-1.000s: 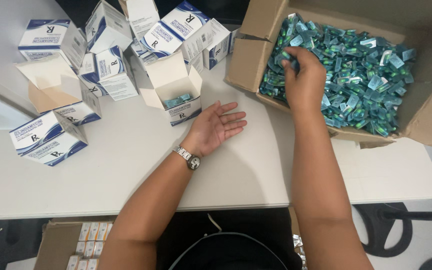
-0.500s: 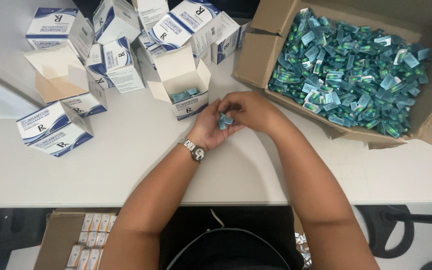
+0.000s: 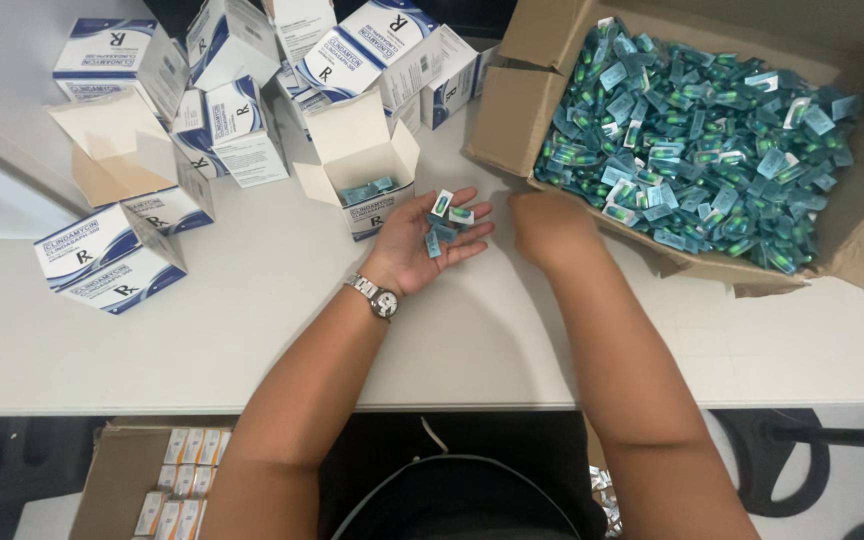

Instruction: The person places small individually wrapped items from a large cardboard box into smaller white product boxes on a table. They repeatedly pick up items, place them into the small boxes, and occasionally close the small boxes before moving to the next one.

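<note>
My left hand (image 3: 424,243) lies palm up on the white table (image 3: 252,330), with a few small teal blister packets (image 3: 447,218) resting on its fingers. A metal watch (image 3: 376,297) sits on that wrist. My right hand (image 3: 550,230) hovers just right of it, knuckles up and blurred, at the near edge of a big cardboard box (image 3: 512,110) full of teal blister packets (image 3: 697,140). I cannot see anything in the right hand. An open white and blue carton (image 3: 362,165) with some packets inside stands just beyond my left hand.
Several white and blue cartons (image 3: 112,260), some open, crowd the table's far left. A brown box (image 3: 167,480) with rows of small cartons sits under the table edge at the lower left. A chair base (image 3: 802,440) shows at the lower right.
My right hand came out of the big box, met my left palm, then drew back to the right. Packets now lie in the left hand, which was empty before.
</note>
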